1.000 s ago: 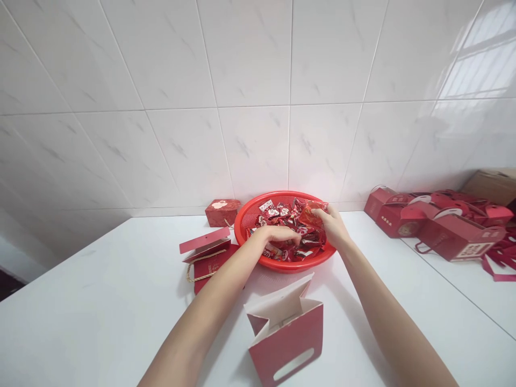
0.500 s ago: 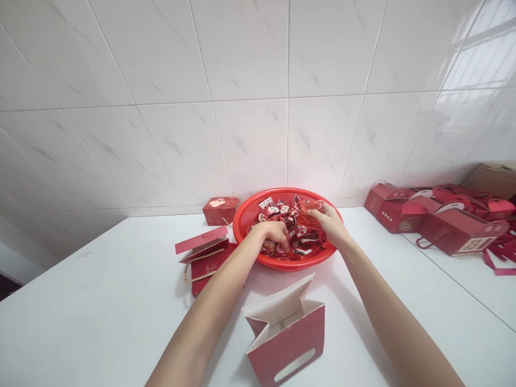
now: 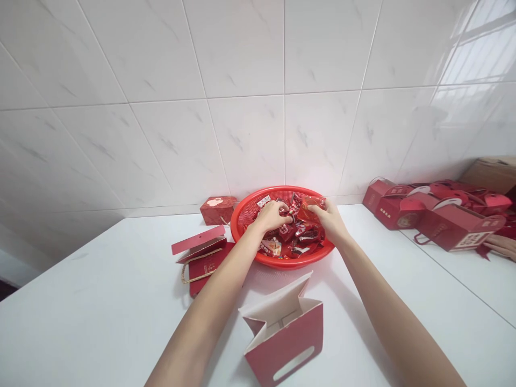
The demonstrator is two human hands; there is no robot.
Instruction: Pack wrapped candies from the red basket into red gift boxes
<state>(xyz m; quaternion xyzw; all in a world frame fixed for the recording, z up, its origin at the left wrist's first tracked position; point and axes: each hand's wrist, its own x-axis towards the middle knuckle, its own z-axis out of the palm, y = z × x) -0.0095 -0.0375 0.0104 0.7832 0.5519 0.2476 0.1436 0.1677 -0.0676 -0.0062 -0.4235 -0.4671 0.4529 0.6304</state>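
A red oval plastic basket (image 3: 282, 262) holds many small red-wrapped candies (image 3: 304, 234). My left hand (image 3: 273, 216) reaches over its left part, fingers bent and thumb apart from them, touching the candies; I see nothing held in it. At the basket's right side my right hand (image 3: 332, 221) is closed on a shiny, see-through red packet (image 3: 309, 209), pinched between thumb and fingers. Between my forearms, nearer to me, a dark red paper gift box (image 3: 288, 338) stands with its top unfolded and its pale inside showing.
Left of the basket lie an open red box (image 3: 209, 263) with a rope handle and a small patterned red box (image 3: 218, 209). Several folded red gift boxes (image 3: 455, 226) are piled at right. What looks like another person's hand (image 3: 500, 245) shows at the right edge. A tiled wall (image 3: 245, 145) stands behind.
My left hand has moved up and back within the basket, its fingers spreading a little. My right hand still holds the red packet. What looks like another person's hand has appeared at the right edge.
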